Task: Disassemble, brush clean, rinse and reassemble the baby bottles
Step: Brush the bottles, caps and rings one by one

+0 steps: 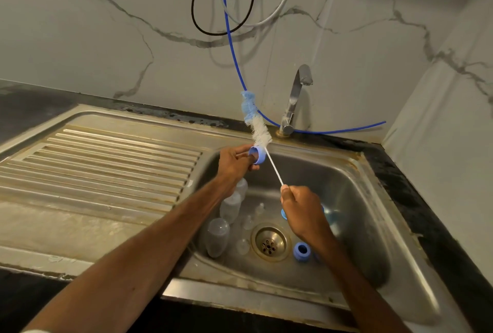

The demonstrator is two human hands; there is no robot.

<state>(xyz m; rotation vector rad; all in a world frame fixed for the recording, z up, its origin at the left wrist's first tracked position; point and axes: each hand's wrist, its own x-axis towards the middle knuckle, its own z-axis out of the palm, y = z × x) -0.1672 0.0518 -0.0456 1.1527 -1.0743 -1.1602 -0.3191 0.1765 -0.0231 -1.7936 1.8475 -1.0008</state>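
Observation:
My left hand (236,163) grips a blue bottle collar ring (258,155) above the steel sink (373,199). My right hand (302,211) holds the thin white handle of a bottle brush (257,126), whose shaft passes through the ring; its white bristles and blue sponge tip stick out beyond. In the basin lie clear bottle bodies (217,236) (231,206), several small clear teats (248,222), another blue ring (302,251) by the drain (270,243), and a blue part (330,216) partly hidden behind my right hand.
A chrome tap (296,98) stands behind the basin, not running. A blue hose (234,52) and black and white cables hang down the marble wall. A ribbed steel drainboard (106,159) stretches left of the basin. Dark counter borders the sink.

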